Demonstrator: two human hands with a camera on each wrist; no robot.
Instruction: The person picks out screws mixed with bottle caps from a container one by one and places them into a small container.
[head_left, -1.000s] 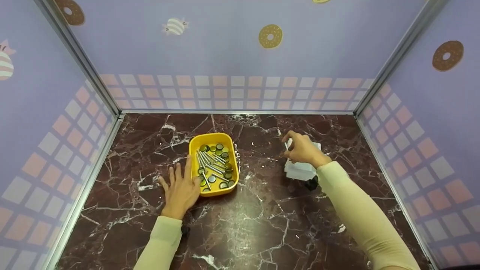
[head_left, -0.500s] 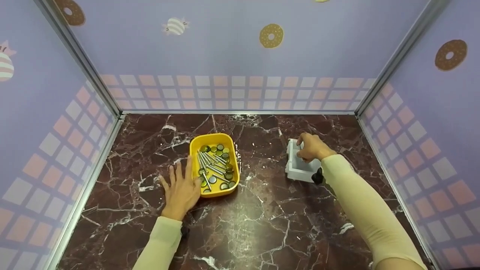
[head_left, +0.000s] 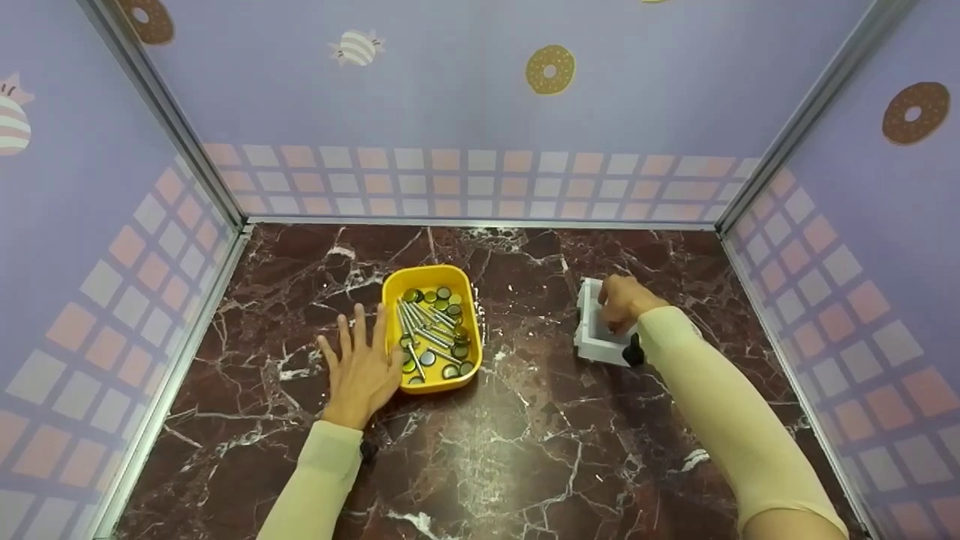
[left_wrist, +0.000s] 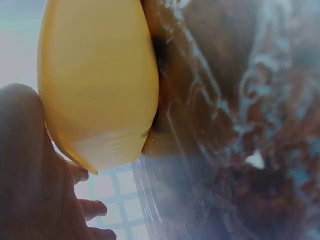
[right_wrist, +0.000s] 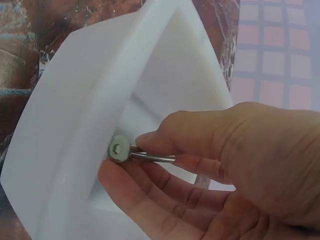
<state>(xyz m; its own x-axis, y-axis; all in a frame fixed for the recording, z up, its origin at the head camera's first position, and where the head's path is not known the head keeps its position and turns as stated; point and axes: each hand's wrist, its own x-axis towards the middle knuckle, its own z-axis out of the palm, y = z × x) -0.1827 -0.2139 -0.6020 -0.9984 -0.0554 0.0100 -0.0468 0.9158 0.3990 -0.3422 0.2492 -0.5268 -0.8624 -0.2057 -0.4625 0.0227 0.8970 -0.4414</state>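
Note:
A yellow plastic tub (head_left: 439, 385) holds silver bolts (head_left: 442, 342) and round bottle caps (head_left: 451, 371). Against its left rim rests my left hand (head_left: 365, 379), fingers spread and straight; the left wrist view has the tub's outer wall (left_wrist: 100, 75) beside that hand (left_wrist: 30, 180). My right hand (head_left: 626, 301) reaches into a white box (head_left: 600, 351) at the right. In the right wrist view, thumb and fingers pinch a bolt (right_wrist: 119, 149) with a hex-socket head, inside the box's walls (right_wrist: 65, 100). The head view hides that bolt behind the hand.
The tabletop (head_left: 495, 450) is dark red marble pattern with white veins. Patterned lilac panels, such as the back panel (head_left: 450, 97), enclose it on the left, back and right, joined by metal corner posts (head_left: 795, 112).
My right hand has moved a little right and down, bringing the bolt from above the white box's left edge to inside it. The left hand stays at the tub.

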